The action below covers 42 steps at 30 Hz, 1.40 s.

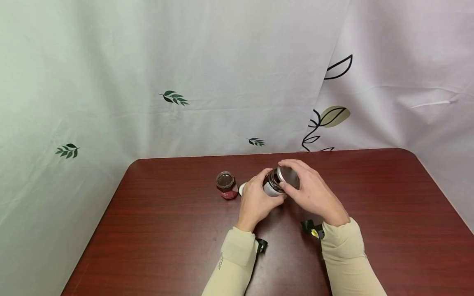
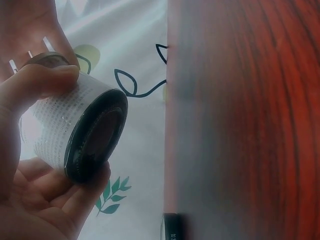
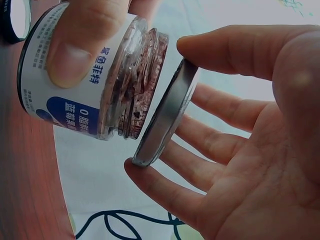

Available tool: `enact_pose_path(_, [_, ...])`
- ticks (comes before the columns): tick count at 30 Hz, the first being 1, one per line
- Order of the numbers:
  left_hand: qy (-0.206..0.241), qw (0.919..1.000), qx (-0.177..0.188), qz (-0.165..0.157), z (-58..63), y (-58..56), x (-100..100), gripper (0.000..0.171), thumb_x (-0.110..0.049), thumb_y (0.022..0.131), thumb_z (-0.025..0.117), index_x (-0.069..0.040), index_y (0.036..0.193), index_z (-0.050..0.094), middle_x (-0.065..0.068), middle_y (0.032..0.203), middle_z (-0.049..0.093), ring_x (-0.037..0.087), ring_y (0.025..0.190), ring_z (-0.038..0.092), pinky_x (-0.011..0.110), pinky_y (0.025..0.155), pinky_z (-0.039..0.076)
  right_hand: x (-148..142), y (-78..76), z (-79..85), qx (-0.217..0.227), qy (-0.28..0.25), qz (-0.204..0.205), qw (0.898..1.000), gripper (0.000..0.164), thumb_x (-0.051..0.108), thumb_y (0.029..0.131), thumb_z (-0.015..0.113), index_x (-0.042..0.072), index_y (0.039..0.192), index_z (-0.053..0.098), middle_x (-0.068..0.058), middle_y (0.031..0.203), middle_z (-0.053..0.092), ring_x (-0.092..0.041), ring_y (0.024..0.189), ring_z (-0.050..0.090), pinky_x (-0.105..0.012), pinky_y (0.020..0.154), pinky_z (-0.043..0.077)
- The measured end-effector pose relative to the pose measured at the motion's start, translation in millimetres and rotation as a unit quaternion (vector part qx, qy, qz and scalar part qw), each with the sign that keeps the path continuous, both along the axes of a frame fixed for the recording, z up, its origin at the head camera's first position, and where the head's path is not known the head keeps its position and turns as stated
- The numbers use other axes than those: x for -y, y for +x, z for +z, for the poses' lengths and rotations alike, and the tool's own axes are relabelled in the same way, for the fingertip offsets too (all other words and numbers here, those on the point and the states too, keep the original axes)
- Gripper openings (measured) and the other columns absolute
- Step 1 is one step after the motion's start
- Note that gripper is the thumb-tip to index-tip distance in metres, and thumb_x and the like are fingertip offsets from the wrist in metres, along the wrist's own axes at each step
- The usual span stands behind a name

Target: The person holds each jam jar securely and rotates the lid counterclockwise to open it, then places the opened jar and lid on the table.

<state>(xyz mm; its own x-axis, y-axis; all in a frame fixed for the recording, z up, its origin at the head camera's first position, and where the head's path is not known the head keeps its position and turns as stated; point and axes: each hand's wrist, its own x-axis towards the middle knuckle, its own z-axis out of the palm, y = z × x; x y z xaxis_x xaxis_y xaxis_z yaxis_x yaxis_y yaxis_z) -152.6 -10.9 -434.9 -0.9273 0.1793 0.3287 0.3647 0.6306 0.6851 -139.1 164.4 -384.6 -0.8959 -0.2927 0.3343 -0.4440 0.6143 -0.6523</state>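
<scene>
My left hand (image 1: 255,202) grips a glass jam jar (image 3: 72,112) round its white and blue label, tilted above the table with its mouth toward the right. Dark contents show at the threaded neck in the right wrist view; the left wrist view shows the jar's dark base (image 2: 100,135). With thumb and fingertips, my right hand (image 1: 314,193) holds a silver metal lid (image 3: 167,117) by its edge. A narrow gap separates the lid from the jar's mouth, and the lid leans at an angle to it.
A second small jar (image 1: 227,187) with a reddish label and dark round top stands on the red-brown table (image 1: 166,230), left of my left hand. Between them lies a white, dark-edged round piece (image 1: 241,189), partly hidden by that hand. A patterned curtain (image 1: 222,82) hangs behind the table.
</scene>
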Motion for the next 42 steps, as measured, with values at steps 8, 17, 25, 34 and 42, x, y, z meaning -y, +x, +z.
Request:
enact_pose_path(8, [0.0, 1.0, -0.005, 0.001, 0.0, 0.4, 0.5, 0.062, -0.032, 0.066, 0.087, -0.021, 0.123, 0.066, -0.004, 0.108, 0.07, 0.012, 0.094, 0.066, 0.033, 0.079, 0.052, -1.6, -0.1, -0.5, 0.0, -0.003, 0.001, 1.0, 0.047, 0.007, 0.089, 0.07, 0.004, 0.135, 0.057, -0.008, 0.139, 0.056, -0.025, 0.129, 0.052, -0.048, 0.106, 0.039])
enact_pose_path(17, [0.009, 0.9999, 0.007, 0.0, -0.2, 0.5, 1.6, 0.062, -0.03, 0.066, 0.087, -0.023, 0.124, 0.065, -0.006, 0.11, 0.07, 0.012, 0.096, 0.065, 0.034, 0.082, 0.052, -5.8, -1.5, -1.3, -0.013, -0.001, -0.003, 1.0, 0.049, 0.005, 0.089, 0.069, 0.005, 0.137, 0.056, -0.01, 0.139, 0.055, -0.028, 0.13, 0.05, -0.05, 0.106, 0.037])
enact_pose_path(25, [0.01, 1.0, 0.002, -0.001, -0.5, -0.2, 0.5, 0.063, -0.029, 0.066, 0.087, -0.021, 0.125, 0.065, -0.005, 0.11, 0.071, 0.012, 0.098, 0.066, 0.035, 0.084, 0.052, -9.9, -1.9, -1.2, -0.009, -0.005, -0.01, 1.0, 0.049, 0.004, 0.089, 0.067, 0.004, 0.137, 0.056, -0.012, 0.139, 0.055, -0.031, 0.13, 0.05, -0.052, 0.106, 0.037])
enact_pose_path(34, [0.014, 0.9999, 0.001, 0.003, -1.3, -0.6, -0.4, 0.063, -0.03, 0.065, 0.088, -0.022, 0.124, 0.065, -0.006, 0.108, 0.071, 0.012, 0.096, 0.066, 0.034, 0.083, 0.052, -15.0, -2.7, -1.4, -0.014, -0.01, -0.02, 1.0, 0.046, 0.004, 0.09, 0.066, 0.005, 0.136, 0.057, -0.012, 0.137, 0.056, -0.03, 0.127, 0.05, -0.052, 0.103, 0.038])
enact_pose_path(42, [0.025, 0.9996, 0.009, 0.009, -3.4, 0.0, -0.7, 0.067, -0.029, 0.064, 0.088, -0.018, 0.126, 0.063, -0.002, 0.11, 0.071, 0.014, 0.097, 0.067, 0.035, 0.084, 0.052, -17.8, -3.3, -0.9, -0.014, -0.009, -0.026, 1.0, 0.047, 0.004, 0.091, 0.066, 0.004, 0.137, 0.056, -0.014, 0.137, 0.055, -0.031, 0.128, 0.05, -0.052, 0.103, 0.038])
